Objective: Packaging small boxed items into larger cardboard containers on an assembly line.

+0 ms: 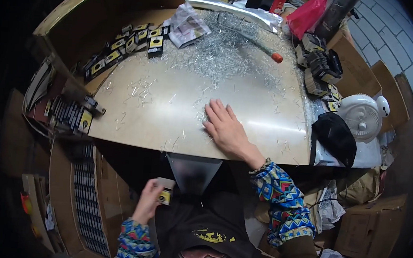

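Observation:
My left hand (pixel 147 200) grips a small black-and-yellow cardboard box (pixel 165 195) below the table's front edge, its pale flap standing up. Just to the right of the box, a grey metal chute (pixel 192 171) hangs under the edge, narrowing downward. My right hand (pixel 226 130) lies flat on the pale tabletop (pixel 150 121), fingers stretched and pointing away from me. A few thin silvery nails (pixel 220 66) lie by its fingertips; whether more are under the palm is hidden. Beyond it the nails spread into a thick heap toward the back.
A stick with an orange tip (pixel 276 57) lies on the heap beside crumpled paper (pixel 187 26). Small boxes (pixel 156 45) line the back left. At the right stand a white fan (pixel 362 118) and a black cap-like thing (pixel 334 139). A carton of packed boxes (pixel 89 197) is lower left.

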Demonstrator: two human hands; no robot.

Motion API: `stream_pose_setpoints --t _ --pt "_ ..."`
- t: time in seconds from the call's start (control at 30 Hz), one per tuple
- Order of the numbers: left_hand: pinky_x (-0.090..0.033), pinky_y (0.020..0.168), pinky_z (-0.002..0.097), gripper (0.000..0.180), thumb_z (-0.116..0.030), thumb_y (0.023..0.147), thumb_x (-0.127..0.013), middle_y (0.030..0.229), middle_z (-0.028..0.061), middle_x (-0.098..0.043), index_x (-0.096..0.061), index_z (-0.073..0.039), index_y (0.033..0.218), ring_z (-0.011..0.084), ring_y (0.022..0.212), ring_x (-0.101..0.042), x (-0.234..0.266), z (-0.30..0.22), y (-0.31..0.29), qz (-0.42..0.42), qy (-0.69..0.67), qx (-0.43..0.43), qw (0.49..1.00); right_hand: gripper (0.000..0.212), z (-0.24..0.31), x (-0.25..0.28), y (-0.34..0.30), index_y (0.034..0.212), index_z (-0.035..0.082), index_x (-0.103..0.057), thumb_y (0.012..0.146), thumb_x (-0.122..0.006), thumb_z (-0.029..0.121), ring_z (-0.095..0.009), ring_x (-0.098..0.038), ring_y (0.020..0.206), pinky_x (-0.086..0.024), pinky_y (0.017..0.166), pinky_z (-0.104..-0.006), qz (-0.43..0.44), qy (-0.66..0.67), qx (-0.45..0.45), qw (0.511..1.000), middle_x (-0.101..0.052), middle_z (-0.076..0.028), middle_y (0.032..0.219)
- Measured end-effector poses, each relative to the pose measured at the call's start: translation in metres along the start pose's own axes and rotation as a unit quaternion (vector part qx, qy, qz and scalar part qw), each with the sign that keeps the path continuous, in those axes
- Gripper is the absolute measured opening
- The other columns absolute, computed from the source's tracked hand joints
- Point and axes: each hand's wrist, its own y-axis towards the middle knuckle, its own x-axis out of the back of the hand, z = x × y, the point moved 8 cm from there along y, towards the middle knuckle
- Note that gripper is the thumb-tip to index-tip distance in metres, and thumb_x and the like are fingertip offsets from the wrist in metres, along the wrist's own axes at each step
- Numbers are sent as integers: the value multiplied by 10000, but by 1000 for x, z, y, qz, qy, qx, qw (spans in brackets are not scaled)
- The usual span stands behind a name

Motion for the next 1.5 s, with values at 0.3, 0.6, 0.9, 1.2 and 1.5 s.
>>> stream_pose_setpoints --t 0.3,0.6,0.9,1.2,1.5 --pt "-492 669 235 163 -57 899 -639 941 9 -632 -579 -89 1046 103 853 -614 -73 66 -12 32 -101 77 991 539 92 -19 -51 1345 -143 -401 981 -521 237 -447 -343 1375 -298 1125 -521 -26 -7 -56 998 -377 -314 1442" --pt "-519 767 274 291 -36 874 -620 1050 51 -632 -517 -45 1147 133 932 -625 -74 59 -19 40 -141 9 989 342 83 24 -85 1193 -9 -606 864 -533 -64 -353 -608 1120 -494 935 -370 3 314 -107 943 -609 -208 1227" --pt "-505 855 405 668 -167 758 -782 1124 238 -593 -356 1 1243 341 1036 -624 -77 50 -21 -15 331 -153 931 259 137 -62 -123 1004 8 -615 750 -611 53 -311 -558 894 -467 742 -374 158 116 96 976 -587 -137 976" --pt "-499 876 444 680 -135 713 -780 1127 231 -567 -406 -10 1267 420 1034 -588 -62 32 -40 -23 394 -249 884 303 119 -47 -133 1180 1 -622 898 -654 106 -341 -627 1040 -516 873 -392 112 385 -39 915 -631 -182 1189" --pt "-489 849 360 771 -119 690 -790 1073 140 -570 -389 -51 1345 258 956 -600 -87 -30 -55 -4 329 -321 888 161 104 -22 -119 912 -18 -672 886 -678 141 -298 -651 714 -501 608 -365 159 409 -84 895 -657 -153 815"
